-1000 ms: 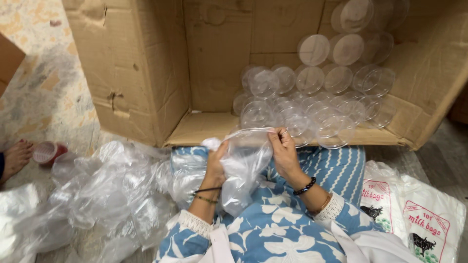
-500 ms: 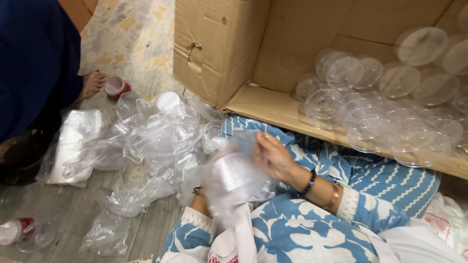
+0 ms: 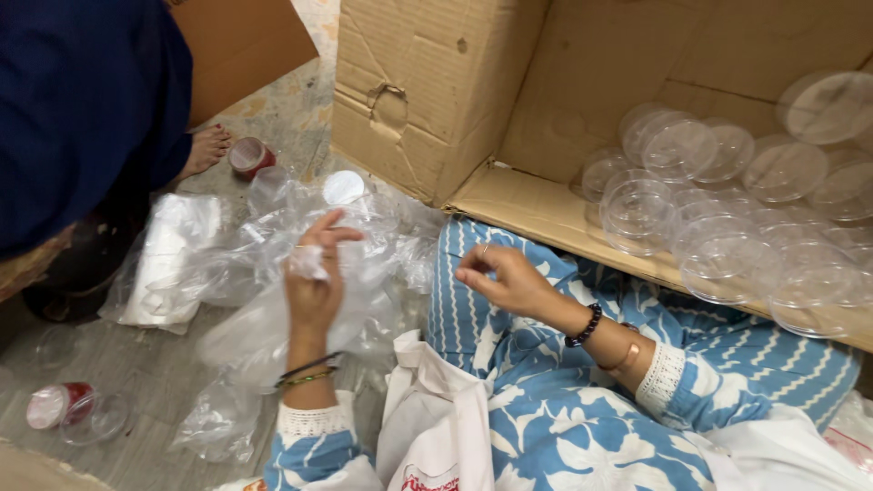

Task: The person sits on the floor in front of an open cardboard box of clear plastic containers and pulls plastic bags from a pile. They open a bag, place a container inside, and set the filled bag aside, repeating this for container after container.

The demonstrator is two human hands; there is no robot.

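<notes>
My left hand [image 3: 314, 277] is out to my left over a heap of clear plastic bags [image 3: 264, 273] on the floor, fingers closed on a crumpled clear plastic bag. My right hand [image 3: 505, 277] hovers above my lap with finger and thumb pinched together and nothing visible in them. I sit in blue and white patterned clothing, with a white cloth bag [image 3: 436, 427] across my lap. Just beyond my knees a big cardboard box [image 3: 427, 91] lies on its side, holding several clear plastic round lids [image 3: 718, 195].
Another person in dark blue [image 3: 82, 109] stands at upper left, a bare foot [image 3: 205, 150] on the floor. A small red cup with a clear lid [image 3: 247, 156] sits near that foot, another red cup [image 3: 55, 405] at lower left. Grey plank floor.
My view swung left. My hands, together on one clear bag a second ago, have parted: the left carried the bag out to the left pile, the right let go.
</notes>
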